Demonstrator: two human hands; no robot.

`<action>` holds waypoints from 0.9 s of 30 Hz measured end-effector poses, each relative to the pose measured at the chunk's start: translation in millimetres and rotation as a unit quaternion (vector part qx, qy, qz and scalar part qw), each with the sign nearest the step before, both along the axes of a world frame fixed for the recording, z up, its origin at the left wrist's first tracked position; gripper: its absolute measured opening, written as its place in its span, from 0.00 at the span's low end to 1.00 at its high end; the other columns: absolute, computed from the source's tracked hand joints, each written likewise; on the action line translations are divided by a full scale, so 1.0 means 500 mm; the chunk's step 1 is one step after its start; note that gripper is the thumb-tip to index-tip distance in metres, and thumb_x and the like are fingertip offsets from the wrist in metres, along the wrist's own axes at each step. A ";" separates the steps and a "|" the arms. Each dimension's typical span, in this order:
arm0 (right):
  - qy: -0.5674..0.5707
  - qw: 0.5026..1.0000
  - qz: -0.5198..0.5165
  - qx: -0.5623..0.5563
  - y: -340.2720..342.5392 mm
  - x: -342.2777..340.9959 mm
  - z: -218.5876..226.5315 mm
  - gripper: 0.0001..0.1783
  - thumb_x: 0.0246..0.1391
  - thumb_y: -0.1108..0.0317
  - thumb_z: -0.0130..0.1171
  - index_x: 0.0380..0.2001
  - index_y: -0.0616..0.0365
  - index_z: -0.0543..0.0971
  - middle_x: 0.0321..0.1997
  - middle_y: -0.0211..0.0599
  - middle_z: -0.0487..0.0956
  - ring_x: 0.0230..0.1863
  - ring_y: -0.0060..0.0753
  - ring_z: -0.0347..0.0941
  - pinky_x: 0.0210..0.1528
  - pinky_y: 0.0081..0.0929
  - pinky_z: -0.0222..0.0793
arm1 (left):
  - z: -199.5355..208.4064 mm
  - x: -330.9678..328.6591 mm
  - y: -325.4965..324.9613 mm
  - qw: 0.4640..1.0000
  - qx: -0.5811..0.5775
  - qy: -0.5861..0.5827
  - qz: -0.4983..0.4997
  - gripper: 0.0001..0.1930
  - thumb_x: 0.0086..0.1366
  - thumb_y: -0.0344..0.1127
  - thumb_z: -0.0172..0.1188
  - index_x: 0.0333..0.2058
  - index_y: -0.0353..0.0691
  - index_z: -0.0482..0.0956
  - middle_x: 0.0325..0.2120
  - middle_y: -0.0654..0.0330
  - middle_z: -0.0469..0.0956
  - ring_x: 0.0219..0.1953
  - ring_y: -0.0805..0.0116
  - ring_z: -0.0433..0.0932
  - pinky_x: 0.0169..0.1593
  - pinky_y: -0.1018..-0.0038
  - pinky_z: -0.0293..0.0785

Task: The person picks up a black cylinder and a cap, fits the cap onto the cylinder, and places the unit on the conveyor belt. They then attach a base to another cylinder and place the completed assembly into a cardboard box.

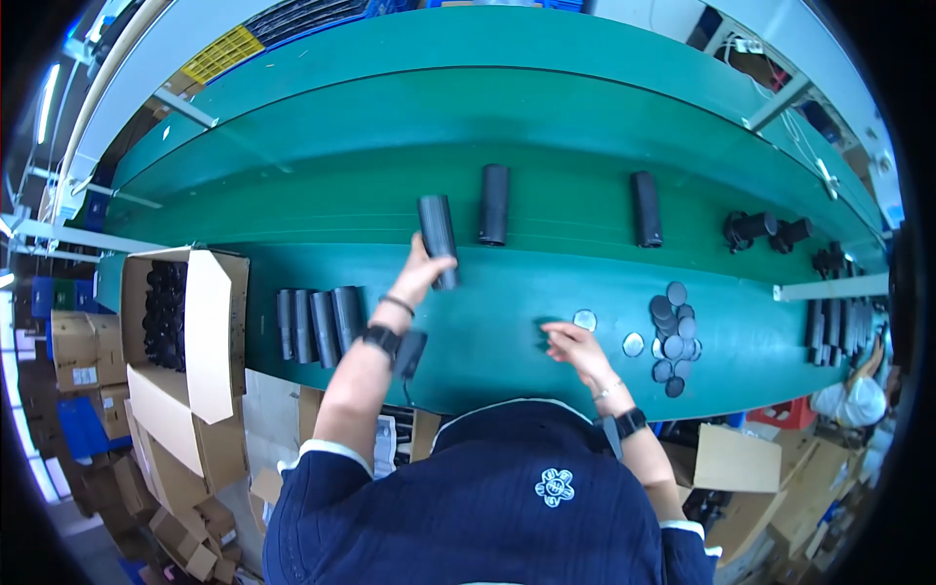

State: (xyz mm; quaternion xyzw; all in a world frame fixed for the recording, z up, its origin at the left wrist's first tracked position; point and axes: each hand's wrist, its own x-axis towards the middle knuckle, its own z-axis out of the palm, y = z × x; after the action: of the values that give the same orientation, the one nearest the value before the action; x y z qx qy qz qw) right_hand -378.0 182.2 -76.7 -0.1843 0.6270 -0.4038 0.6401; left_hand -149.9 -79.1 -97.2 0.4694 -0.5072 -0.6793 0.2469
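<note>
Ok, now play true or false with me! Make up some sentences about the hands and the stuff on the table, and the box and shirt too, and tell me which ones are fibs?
1. The left hand holds a ridged black cylinder. True.
2. The heap of flat round dark and silvery discs lies left of the left hand. False: the heap is right of the right hand.
3. An open brown cardboard box stands at the picture's left side. True.
4. The smooth flat tabletop is bright red. False: it is green.
5. A white flower-shaped emblem is on the dark blue fabric shirt. True.
</note>
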 end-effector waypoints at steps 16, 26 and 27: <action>0.517 0.854 0.060 -0.022 0.013 -0.064 -0.089 0.32 0.40 0.67 0.72 0.49 0.57 0.70 0.48 0.50 0.70 0.49 0.56 0.70 0.51 0.42 0.69 | -0.026 0.106 -0.187 0.816 -0.349 -0.438 0.139 0.28 0.54 0.45 0.65 0.53 0.47 0.70 0.52 0.49 0.69 0.55 0.48 0.66 0.54 0.49 0.65; 0.529 0.836 0.073 -0.124 0.011 -0.069 -0.128 0.30 0.35 0.81 0.70 0.44 0.56 0.69 0.33 0.40 0.75 0.37 0.46 0.75 0.41 0.34 0.71 | 0.050 0.422 -0.004 0.747 -0.328 -0.579 -0.015 0.30 0.54 0.52 0.66 0.48 0.34 0.72 0.43 0.43 0.74 0.47 0.45 0.73 0.48 0.57 0.73; 0.531 0.835 0.073 -0.125 0.017 -0.070 -0.133 0.30 0.35 0.81 0.70 0.44 0.56 0.69 0.33 0.40 0.75 0.37 0.46 0.75 0.41 0.34 0.71 | 0.052 0.395 0.017 0.743 -0.305 -0.594 -0.035 0.35 0.53 0.54 0.66 0.52 0.34 0.68 0.43 0.42 0.73 0.46 0.44 0.74 0.47 0.58 0.75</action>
State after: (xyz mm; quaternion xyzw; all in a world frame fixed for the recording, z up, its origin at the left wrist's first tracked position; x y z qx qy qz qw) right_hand -413.2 190.5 -143.2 -0.4939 0.7998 -0.2708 0.2074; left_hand 47.5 -70.4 -71.3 0.6595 -0.7475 -0.0798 0.0021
